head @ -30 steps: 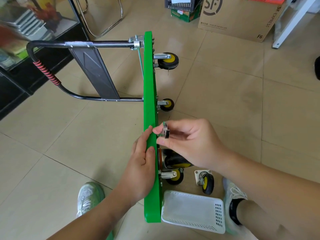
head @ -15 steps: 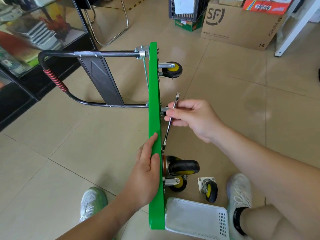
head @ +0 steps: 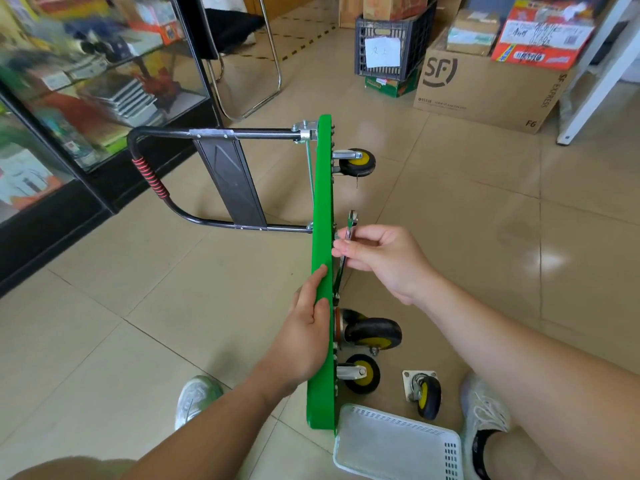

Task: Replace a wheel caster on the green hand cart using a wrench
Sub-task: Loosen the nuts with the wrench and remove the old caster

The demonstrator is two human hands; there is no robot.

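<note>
Evidently the bolt work is in hand. The green hand cart [head: 323, 188] stands on edge at frame centre. The left hand [head: 304, 334] has its fingers wrapped round the deck rim, and the right hand [head: 384, 258] has its fingers pinched on the wrench [head: 351, 220] against the underside. Whether the wrench sits on a nut is hidden, perhaps not yet. A loose caster [head: 424, 393] lies lower right. Next, I judge, seat the wrench and turn.
</note>
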